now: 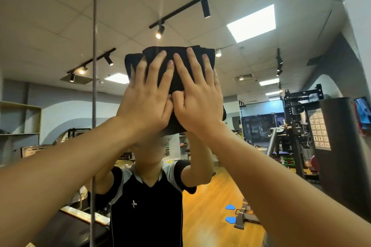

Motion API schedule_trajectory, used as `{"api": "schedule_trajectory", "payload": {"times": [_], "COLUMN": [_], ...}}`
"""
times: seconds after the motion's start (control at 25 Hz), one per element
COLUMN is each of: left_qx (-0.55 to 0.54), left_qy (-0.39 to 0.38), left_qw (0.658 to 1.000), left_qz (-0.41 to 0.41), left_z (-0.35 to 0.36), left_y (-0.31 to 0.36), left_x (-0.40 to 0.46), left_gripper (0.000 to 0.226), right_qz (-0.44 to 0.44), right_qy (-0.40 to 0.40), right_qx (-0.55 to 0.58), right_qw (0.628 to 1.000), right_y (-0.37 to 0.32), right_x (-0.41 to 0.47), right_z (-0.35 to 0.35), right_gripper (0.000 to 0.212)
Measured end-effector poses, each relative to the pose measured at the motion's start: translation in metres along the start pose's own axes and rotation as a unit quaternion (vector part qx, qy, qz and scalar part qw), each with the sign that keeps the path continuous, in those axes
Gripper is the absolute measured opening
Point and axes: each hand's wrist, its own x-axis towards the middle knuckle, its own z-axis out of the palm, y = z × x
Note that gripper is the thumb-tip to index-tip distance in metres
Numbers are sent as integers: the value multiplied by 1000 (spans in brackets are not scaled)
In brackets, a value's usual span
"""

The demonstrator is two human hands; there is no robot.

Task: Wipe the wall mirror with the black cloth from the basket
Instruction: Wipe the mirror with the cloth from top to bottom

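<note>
At frame centre, one black cloth [176,70] lies under two flat, spread hands, left hand [146,102] and right hand [197,104], pressed against the mirror [261,106].

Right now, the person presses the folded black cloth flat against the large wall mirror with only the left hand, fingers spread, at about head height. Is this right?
Not quite. The head view shows both hands on the folded black cloth: the left hand and the right hand lie side by side, fingers spread, pressing it flat against the large wall mirror at about head height.
</note>
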Motion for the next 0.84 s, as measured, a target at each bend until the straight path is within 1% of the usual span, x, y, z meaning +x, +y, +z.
{"api": "schedule_trajectory", "payload": {"times": [0.52, 0.84], "left_qx": [18, 18], "left_qy": [-5, -5], "left_qw": [1000, 1000], "left_qz": [-1, -10], "left_z": [54, 78], "left_y": [161, 230], "left_x": [70, 98], "left_gripper": [72, 73], "right_qz": [-2, -22], "right_qy": [-1, -1], "right_qx": [-15, -21], "right_qw": [1000, 1000], "right_y": [173, 248], "right_x": [-16, -20], "right_z": [-59, -82], "right_gripper": [77, 75]}}
